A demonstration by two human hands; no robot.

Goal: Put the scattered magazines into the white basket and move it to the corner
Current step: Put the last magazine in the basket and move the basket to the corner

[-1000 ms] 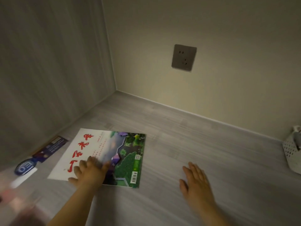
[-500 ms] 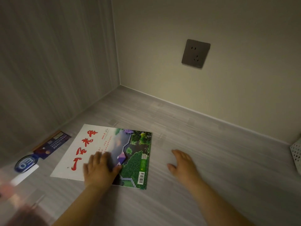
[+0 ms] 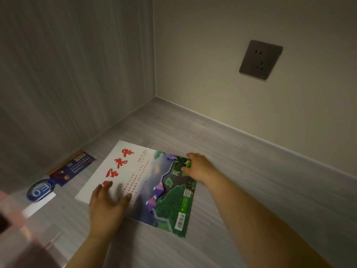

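Note:
A magazine with red lettering on white and a green garden picture lies flat on the grey floor. My left hand rests on its near left part, fingers spread and straight. My right hand is at its far right corner, fingers curled over the edge and thumb on the cover. A dark blue booklet lies by the left wall. The white basket is out of view.
The corner of the two walls lies beyond the magazine. A blue round label and a white card lie at the left. A dark wall socket sits on the right wall. A blurred pinkish shape fills the lower left edge.
My right hand has moved left from the bare floor onto the magazine's far right corner. My left hand stays on the cover. The view has swung left, and the basket has dropped out of sight.

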